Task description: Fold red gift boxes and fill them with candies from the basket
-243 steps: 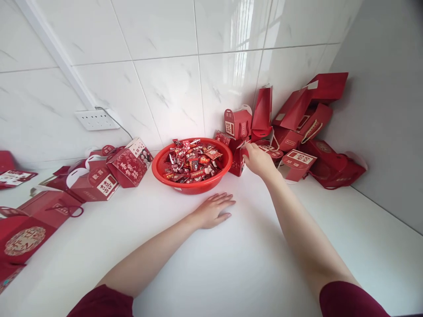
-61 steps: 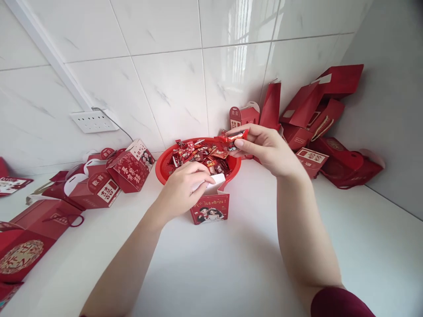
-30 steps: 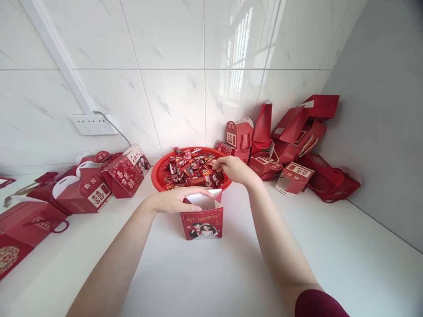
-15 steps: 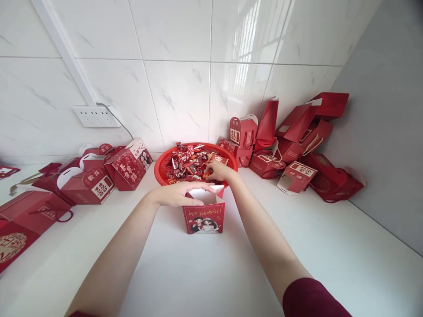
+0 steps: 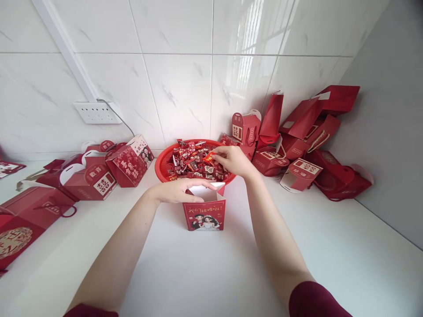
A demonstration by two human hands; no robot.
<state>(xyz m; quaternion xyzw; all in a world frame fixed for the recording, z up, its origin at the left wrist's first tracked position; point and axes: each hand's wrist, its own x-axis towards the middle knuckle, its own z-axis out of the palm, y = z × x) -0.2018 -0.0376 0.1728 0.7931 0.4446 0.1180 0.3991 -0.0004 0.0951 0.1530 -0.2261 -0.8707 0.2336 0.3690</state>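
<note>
Red square-sided cardboard box [image 5: 205,216] stands open-topped, unfinished I judge, my left hand [image 5: 178,192] at its nine-o'clock rim, grip unclear, right hand [image 5: 233,160] pinching an orange-red wrapped sweet [image 5: 209,156], red plastic basket [image 5: 161,165] well heaped.

I can't see the floor of the open box [image 5: 205,216] before the basket [image 5: 161,165]; the medallion box [image 5: 15,243] far left of it is cut off; the right hand [image 5: 234,160] partly covers a candy [image 5: 209,156].

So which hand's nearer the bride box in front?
Left. The left hand is at the top of the box; the right hand is farther back, over the basket.
</note>
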